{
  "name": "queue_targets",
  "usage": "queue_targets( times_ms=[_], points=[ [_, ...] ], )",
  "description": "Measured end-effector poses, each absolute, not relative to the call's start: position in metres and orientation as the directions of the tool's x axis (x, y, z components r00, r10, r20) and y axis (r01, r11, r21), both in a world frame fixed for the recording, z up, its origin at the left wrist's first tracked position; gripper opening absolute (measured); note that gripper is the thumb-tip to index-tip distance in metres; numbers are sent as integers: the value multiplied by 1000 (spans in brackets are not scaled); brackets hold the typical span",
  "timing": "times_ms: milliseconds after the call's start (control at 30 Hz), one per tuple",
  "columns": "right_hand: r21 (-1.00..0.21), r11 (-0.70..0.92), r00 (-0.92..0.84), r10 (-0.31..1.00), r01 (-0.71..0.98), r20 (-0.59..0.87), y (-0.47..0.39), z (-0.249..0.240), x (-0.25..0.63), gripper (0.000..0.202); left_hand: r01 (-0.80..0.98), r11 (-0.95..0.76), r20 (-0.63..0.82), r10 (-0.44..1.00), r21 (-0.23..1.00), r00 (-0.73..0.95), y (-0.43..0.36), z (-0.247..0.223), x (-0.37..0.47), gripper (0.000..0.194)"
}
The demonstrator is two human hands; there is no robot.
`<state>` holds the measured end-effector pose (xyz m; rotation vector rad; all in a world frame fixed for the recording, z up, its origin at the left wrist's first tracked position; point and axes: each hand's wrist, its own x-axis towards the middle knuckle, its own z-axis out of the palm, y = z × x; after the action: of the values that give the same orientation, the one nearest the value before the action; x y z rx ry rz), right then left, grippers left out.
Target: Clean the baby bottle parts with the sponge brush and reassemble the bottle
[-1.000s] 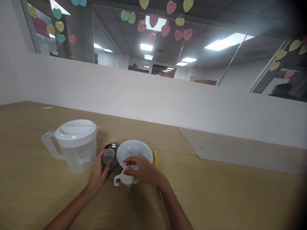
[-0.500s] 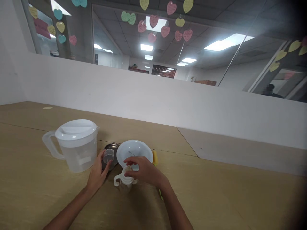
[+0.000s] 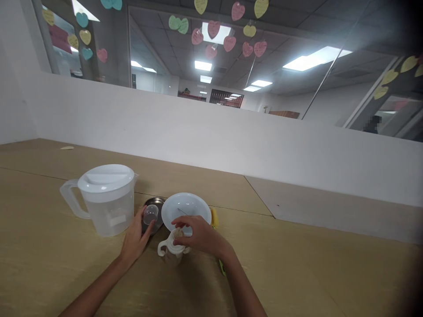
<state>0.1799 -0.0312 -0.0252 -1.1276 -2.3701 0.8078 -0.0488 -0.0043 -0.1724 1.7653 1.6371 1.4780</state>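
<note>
My left hand (image 3: 135, 235) is closed around a small clear plastic cup (image 3: 151, 214), tilted with its round opening facing me. It is over a dark round metal dish (image 3: 157, 203). My right hand (image 3: 198, 235) has its thumb and fingers curled about the top of a white two-handled cup (image 3: 174, 251) with a see-through body, standing on the table. A small beige part shows between those fingertips; its exact shape is partly hidden. Right behind this cup sits a white bowl (image 3: 187, 200) with a thin metal handle or stick in it, partly covered by my right hand.
A large translucent lidded pitcher (image 3: 109, 202) stands left of my left hand. Something yellow (image 3: 214, 218) lies beside the bowl, and a green piece (image 3: 222, 267) shows by my right forearm. The wooden table (image 3: 313, 268) ends at a white wall below a window.
Both hands keep nearly the same positions and holds. The whole view has shifted very slightly.
</note>
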Motion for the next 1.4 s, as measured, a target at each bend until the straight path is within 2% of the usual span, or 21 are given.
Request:
queue_targets(
  times_ms=[600,867,1167,1400],
  points=[
    [-605,495,-604,796,623,29,-29,-25,180,52,549,-289,444,879,784,-171,-5,-171,-49,62],
    [-562,499,-588,808,660,28,-28,-28,176,49,572,-277,439,883,772,-166,-6,-170,-48,64],
    [-578,485,-586,810,656,15,-29,-27,179,62,705,-282,482,871,650,-95,1,-176,-55,53],
    [-588,473,-582,813,656,5,-33,-24,180,61,762,-240,453,888,602,-78,4,-179,-57,49]
  ],
)
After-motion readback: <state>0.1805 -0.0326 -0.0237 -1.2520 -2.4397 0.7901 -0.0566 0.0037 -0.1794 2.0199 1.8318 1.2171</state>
